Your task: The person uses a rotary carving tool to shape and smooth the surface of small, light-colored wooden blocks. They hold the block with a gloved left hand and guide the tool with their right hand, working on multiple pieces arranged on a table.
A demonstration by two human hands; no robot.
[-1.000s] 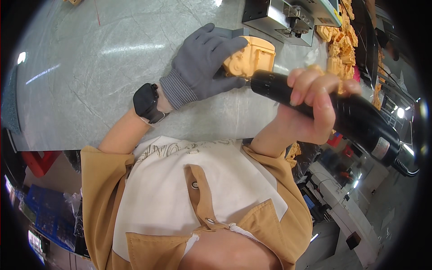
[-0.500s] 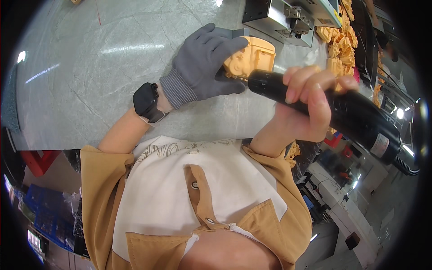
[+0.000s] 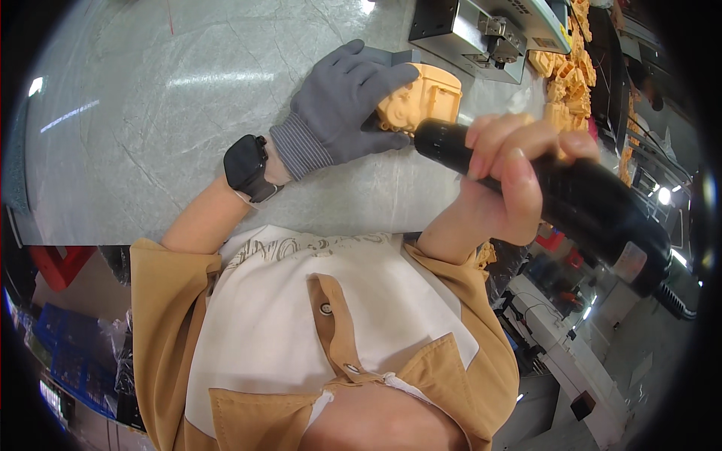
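Observation:
My left hand [image 3: 344, 105], in a grey knit glove with a black watch [image 3: 247, 165] on the wrist, grips an orange moulded plastic part [image 3: 423, 100] that rests on the grey marbled table [image 3: 150, 113]. My bare right hand [image 3: 511, 180] is wrapped around a thick black handheld power tool [image 3: 579, 203]. The tool's front end touches the near side of the orange part. A cable leaves the tool's rear at the right.
A grey metal machine [image 3: 481, 30] stands at the table's far edge. Several more orange plastic parts [image 3: 568, 68] are piled to its right. Red and blue crates [image 3: 45, 316] sit on the floor at the left, and other equipment lies below the table at the right.
My right hand and the black tool have shifted slightly left and down against the orange part. My left hand stays on the part.

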